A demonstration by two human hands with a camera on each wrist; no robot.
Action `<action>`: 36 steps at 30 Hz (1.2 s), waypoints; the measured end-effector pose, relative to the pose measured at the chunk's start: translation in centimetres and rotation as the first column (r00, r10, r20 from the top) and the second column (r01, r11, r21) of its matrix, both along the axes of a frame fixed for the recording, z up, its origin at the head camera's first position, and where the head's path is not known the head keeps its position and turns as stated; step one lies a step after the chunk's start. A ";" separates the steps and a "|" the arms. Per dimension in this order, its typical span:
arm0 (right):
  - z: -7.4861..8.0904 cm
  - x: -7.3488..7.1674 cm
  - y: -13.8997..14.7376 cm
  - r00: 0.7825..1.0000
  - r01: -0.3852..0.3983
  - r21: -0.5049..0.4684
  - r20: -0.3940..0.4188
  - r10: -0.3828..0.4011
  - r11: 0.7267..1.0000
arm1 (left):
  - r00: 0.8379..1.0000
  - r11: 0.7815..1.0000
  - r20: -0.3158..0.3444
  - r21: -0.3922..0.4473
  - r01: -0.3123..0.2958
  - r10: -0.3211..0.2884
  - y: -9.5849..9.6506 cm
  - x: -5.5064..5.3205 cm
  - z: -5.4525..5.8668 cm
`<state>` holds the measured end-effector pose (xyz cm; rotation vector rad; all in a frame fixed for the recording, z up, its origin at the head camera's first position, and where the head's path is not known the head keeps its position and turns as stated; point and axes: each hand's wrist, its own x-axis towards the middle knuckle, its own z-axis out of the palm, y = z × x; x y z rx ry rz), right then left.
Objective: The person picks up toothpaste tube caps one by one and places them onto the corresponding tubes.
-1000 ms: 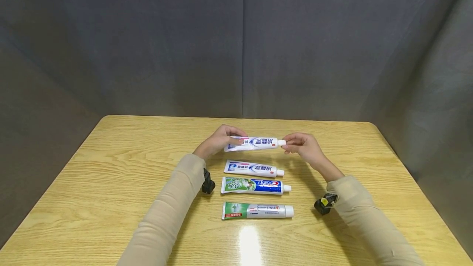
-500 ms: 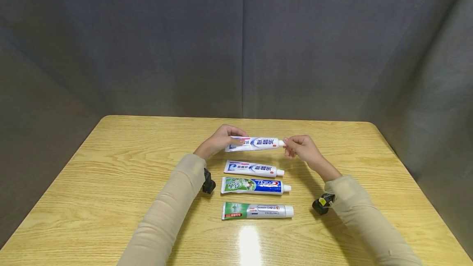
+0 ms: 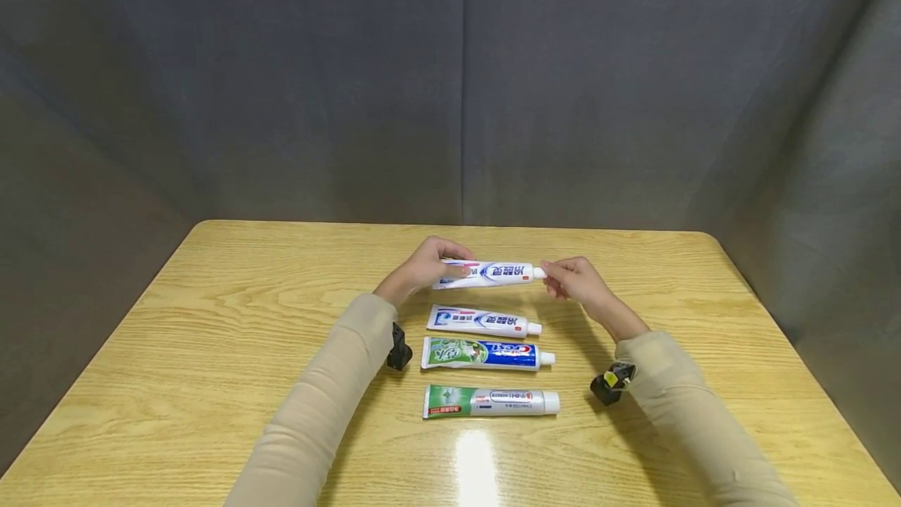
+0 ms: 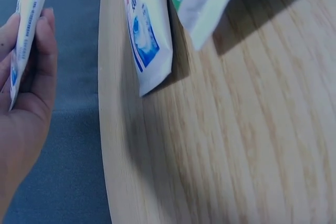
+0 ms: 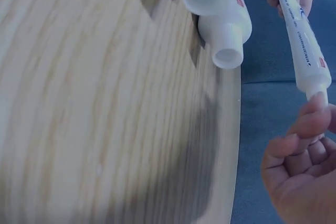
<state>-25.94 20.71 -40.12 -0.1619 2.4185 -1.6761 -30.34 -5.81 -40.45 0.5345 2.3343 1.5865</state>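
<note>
A white toothpaste tube [image 3: 501,274] with blue print is held above the table, its cap end to the right. My left hand [image 3: 431,263] grips the flat end, thumb on top and fingers behind; the left wrist view shows the tube [image 4: 30,19] lying between thumb and fingers. At the other end, my right hand [image 3: 579,285] pinches the white cap, and its fingertips [image 5: 315,116] cover most of it in the right wrist view. Below lie a matching white tube [image 3: 482,321], a green and blue Crest tube [image 3: 486,354], and a green and silver tube [image 3: 489,401].
The three lying tubes form a column on the wooden table [image 3: 211,350], caps to the right. Behind the table's far edge hangs a dark grey curtain [image 3: 352,100]. Small black cameras [image 3: 399,346] sit at both wrists. Glare shines near the front.
My right fingers have shifted on the cap and curl more tightly round it, the wrist turning slightly left. The held tube has moved a little to the right. The lying tubes stay put.
</note>
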 end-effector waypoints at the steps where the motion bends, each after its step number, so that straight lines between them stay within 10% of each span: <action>1: 0.0 0.0 -0.1 1.000 0.005 0.004 0.007 -0.005 1.000 | 1.000 1.000 -0.004 -0.001 -0.001 0.001 0.0 0.0 -0.1; 36: -2.0 -0.3 -0.9 0.993 0.025 0.237 0.106 -0.051 0.971 | 0.998 0.964 -0.054 -0.265 -0.030 0.016 -1.9 0.0 -1.6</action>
